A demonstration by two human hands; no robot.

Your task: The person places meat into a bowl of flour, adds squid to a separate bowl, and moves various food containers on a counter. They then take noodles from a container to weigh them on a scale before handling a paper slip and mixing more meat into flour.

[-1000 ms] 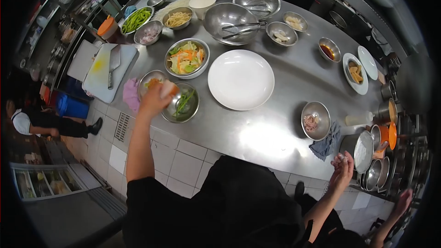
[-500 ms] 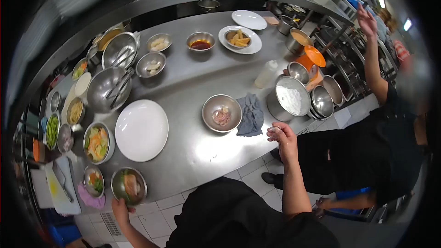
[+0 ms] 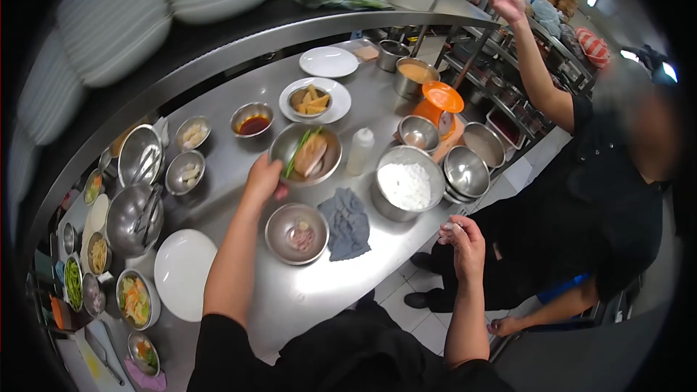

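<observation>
My left hand (image 3: 263,178) grips the rim of a steel bowl (image 3: 330,170) above the steel table. Inside lie green stalks (image 3: 294,162) and a pale pinkish piece of meat or fish (image 3: 312,154). My right hand (image 3: 465,241) is raised near the table's front edge, fingers curled together and white-dusted; whether anything is in them is hidden. Beyond it stands a deep pot (image 3: 381,202) of white powder (image 3: 408,185). Below my left hand, a smaller steel bowl (image 3: 272,239) contains pinkish sliced pieces (image 3: 301,238), beside a crumpled grey cloth (image 3: 347,225).
A squeeze bottle (image 3: 360,151) stands between the held bowl and the pot. At left are a white plate (image 3: 186,276) and several ingredient bowls. An overhead shelf (image 3: 239,72) crosses the back. A co-worker (image 3: 573,196) stands at right, one arm raised.
My left hand has carried the bowl with the stalks from the table's front left to the middle, near the squeeze bottle. My right hand remains raised and curled; the camera view has shifted.
</observation>
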